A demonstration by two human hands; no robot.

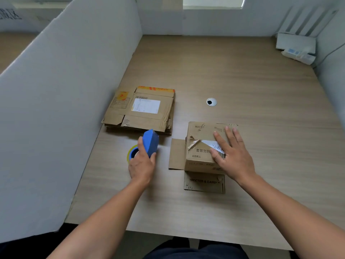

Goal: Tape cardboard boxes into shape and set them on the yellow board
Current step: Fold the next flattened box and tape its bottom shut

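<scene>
A small cardboard box (200, 146) stands folded up on the wooden desk (242, 81), with loose flaps lying out at its left and near sides. My right hand (231, 154) lies flat on its top with straight fingers, pressing down. My left hand (142, 163) grips a blue tape dispenser (150, 140) with a yellow-rimmed tape roll, left of the box. A stack of flattened cardboard boxes (141, 109) lies farther back on the left. No yellow board is in view.
A white partition (65, 90) runs along the desk's left side and another wall closes the back. A round cable grommet (211, 102) sits mid-desk. A white device with cables (296, 47) is in the far right corner.
</scene>
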